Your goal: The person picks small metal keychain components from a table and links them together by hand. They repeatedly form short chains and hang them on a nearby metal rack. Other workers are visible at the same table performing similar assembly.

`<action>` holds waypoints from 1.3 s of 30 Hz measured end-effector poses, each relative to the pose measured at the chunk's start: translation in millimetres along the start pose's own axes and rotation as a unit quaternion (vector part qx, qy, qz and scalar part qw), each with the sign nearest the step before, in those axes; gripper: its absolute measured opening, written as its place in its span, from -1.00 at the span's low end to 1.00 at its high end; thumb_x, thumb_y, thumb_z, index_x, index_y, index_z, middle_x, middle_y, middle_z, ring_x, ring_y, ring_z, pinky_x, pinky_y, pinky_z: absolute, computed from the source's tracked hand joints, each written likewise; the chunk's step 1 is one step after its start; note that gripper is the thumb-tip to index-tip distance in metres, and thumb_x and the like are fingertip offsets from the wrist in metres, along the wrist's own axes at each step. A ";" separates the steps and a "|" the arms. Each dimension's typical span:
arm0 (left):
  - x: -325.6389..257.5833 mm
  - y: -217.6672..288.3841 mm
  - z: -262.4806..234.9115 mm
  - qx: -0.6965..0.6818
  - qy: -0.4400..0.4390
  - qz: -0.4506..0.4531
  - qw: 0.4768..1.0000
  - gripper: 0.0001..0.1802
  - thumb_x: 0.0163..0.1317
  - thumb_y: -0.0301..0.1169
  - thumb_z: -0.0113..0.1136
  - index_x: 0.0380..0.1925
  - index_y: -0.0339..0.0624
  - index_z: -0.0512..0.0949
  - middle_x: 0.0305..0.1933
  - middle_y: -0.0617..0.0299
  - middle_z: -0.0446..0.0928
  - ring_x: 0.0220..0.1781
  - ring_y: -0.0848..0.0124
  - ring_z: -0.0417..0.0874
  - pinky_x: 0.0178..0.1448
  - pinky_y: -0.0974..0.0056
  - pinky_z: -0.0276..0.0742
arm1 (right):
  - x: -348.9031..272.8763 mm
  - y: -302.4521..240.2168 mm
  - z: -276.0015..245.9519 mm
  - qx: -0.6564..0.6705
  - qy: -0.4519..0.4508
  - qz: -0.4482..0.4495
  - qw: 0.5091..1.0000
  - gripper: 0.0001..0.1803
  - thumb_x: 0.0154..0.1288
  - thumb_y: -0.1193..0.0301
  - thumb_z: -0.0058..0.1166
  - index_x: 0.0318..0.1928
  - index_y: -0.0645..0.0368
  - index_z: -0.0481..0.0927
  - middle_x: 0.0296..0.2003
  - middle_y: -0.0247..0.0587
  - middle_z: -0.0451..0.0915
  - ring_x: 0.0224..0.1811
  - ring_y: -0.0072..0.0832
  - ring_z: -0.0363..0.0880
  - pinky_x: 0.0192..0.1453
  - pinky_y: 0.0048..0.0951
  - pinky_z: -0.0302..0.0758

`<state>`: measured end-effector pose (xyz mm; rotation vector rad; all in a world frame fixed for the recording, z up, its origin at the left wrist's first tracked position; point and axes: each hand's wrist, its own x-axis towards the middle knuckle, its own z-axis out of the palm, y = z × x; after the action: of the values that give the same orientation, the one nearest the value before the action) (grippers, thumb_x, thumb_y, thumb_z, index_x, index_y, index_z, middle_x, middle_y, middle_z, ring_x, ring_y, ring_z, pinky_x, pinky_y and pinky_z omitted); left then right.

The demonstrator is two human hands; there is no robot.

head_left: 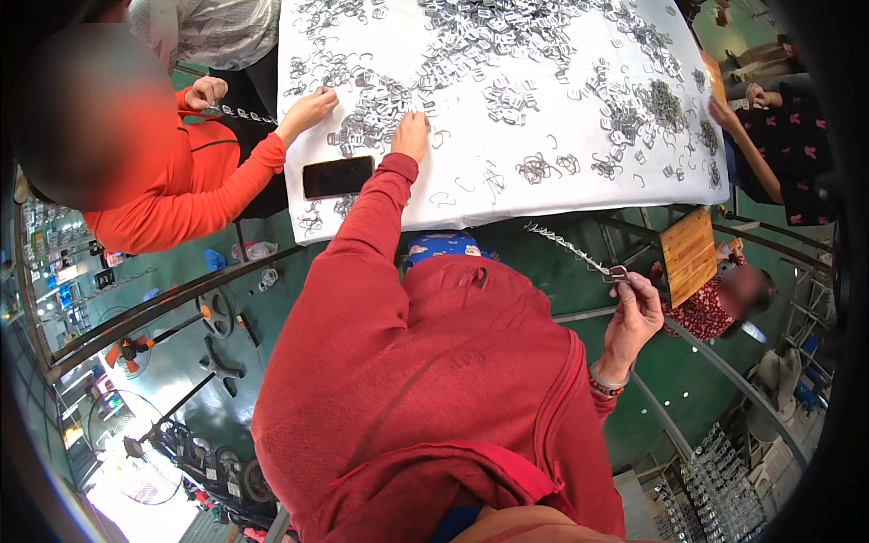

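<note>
In the middle of the white table my left hand (pixel 410 138) reaches to the edge of a heap of small flat metal buckles (pixel 376 107). Its fingers are drawn together at the tips; what they pinch, if anything, is too small to make out. Out to the right, beyond the table's near edge, my right hand (pixel 634 315) is closed on the end of a chain of linked metal pieces (pixel 570 246). A buckle shows at the fingertips, and the rest of the chain stretches away to the upper left. Bent wire hooks (pixel 536 168) lie in small clusters on the cloth.
A black phone (pixel 339 177) rests on the white tablecloth (pixel 471 195), left of my left forearm. Close by on the left, a co-worker in orange (pixel 195 185) also handles pieces. Another person's arm (pixel 751 145) is at the right edge. A wooden stool (pixel 688 256) stands past my right hand.
</note>
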<state>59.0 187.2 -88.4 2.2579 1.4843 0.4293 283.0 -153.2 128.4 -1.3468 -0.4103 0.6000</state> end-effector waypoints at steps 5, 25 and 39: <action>-2.9 -14.4 -61.0 -0.067 0.023 0.043 0.997 -0.90 0.12 -0.49 0.15 -0.35 -0.26 0.55 -0.46 0.03 0.59 -0.47 0.19 0.62 -0.31 0.19 0.52 | -2.1 -7.0 -9.0 -0.004 -0.017 -0.018 1.000 -0.83 0.11 0.79 0.07 -0.28 0.37 0.55 -0.26 -0.09 0.54 -0.29 -0.49 0.53 -0.32 -0.55 0.50; -8.6 9.9 15.4 0.001 -0.015 0.106 0.994 -0.91 0.09 -0.34 0.16 -0.46 -0.06 0.60 -0.30 0.11 0.49 -0.18 0.13 0.52 -0.12 0.09 0.46 | -1.1 -19.0 -24.7 -0.018 0.015 -0.068 0.997 -0.82 0.05 0.81 0.04 -0.33 0.37 0.57 -0.29 -0.08 0.56 -0.35 -0.48 0.53 -0.35 -0.56 0.50; 62.1 15.0 -26.6 0.018 0.062 0.167 0.984 -0.88 0.12 -0.54 0.04 -0.30 -0.26 0.43 -0.30 -0.09 0.49 -0.18 -0.04 0.50 -0.10 -0.01 0.40 | -11.3 -18.0 -15.3 0.020 0.019 -0.077 0.997 -0.81 0.01 0.82 0.06 -0.34 0.37 0.58 -0.35 -0.14 0.55 -0.43 -0.53 0.50 -0.34 -0.58 0.46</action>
<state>82.7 243.4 -55.8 2.5592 1.1739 0.6559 286.3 -174.1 143.9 -1.2736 -0.4643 0.4509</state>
